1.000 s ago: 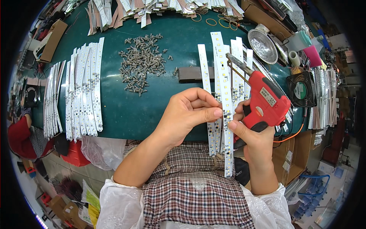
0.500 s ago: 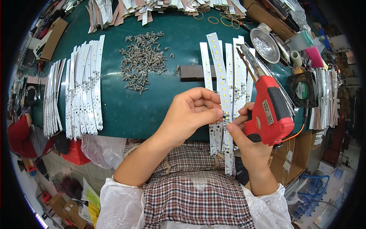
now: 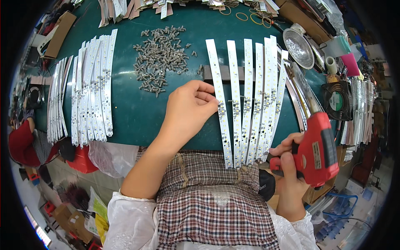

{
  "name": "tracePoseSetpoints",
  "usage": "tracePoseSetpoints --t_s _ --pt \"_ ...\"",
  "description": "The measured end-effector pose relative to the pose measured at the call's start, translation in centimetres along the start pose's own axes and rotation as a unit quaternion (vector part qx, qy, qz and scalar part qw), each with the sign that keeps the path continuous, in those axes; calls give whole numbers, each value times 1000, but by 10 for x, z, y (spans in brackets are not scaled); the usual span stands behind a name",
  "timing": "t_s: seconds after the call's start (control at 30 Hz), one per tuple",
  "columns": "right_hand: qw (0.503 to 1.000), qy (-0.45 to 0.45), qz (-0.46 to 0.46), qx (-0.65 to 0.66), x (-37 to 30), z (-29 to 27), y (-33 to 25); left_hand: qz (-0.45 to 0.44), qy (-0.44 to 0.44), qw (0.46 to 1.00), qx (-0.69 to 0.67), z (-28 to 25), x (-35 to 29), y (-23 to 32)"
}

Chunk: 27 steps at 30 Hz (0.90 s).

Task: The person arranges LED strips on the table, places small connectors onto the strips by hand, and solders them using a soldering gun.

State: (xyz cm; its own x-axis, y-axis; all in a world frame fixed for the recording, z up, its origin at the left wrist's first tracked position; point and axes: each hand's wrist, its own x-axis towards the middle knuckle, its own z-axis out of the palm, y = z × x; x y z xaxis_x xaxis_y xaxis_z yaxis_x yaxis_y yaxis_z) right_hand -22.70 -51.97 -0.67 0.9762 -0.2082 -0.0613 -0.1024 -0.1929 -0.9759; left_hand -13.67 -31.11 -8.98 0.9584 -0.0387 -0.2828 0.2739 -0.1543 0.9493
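Several white LED strip boards (image 3: 248, 87) stand side by side in a loose fan over the table's near edge. My left hand (image 3: 185, 110) is at the left edge of the leftmost LED strip (image 3: 221, 112), thumb and fingertips closed on it around mid-length, where small dark components sit. My right hand (image 3: 291, 175) is wrapped round the grip of a red-and-black soldering gun (image 3: 314, 152), to the right of the fan. Its long thin front end points up and away. Behind the strips lies a dark brown block (image 3: 211, 73), partly covered by them.
A heap of small metal connectors (image 3: 160, 56) lies on the green table (image 3: 129, 112). More LED strips (image 3: 93, 89) are stacked at left. At right are a metal bowl (image 3: 298, 48), a black fan (image 3: 336, 101) and further strips (image 3: 362, 110). Rubber bands (image 3: 241, 16) lie far back.
The strip held up between both hands is now down with the others. My left hand has moved left, and my right hand has gone right and down with the soldering gun.
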Motion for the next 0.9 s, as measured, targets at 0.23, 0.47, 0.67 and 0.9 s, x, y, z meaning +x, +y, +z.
tracePoseSetpoints --t_s 0.23,0.47,0.67,0.9 --pt "987 -114 102 -54 -38 -28 38 79 58 982 161 1 -11 12" --pt "977 -132 71 -148 -37 -20 58 132 49 976 167 2 -9 3" --pt "976 -138 70 -156 -35 -17 61 140 54 974 167 3 -8 1" --pt "973 -144 89 -154 -35 -13 62 150 64 971 172 2 -8 -1"
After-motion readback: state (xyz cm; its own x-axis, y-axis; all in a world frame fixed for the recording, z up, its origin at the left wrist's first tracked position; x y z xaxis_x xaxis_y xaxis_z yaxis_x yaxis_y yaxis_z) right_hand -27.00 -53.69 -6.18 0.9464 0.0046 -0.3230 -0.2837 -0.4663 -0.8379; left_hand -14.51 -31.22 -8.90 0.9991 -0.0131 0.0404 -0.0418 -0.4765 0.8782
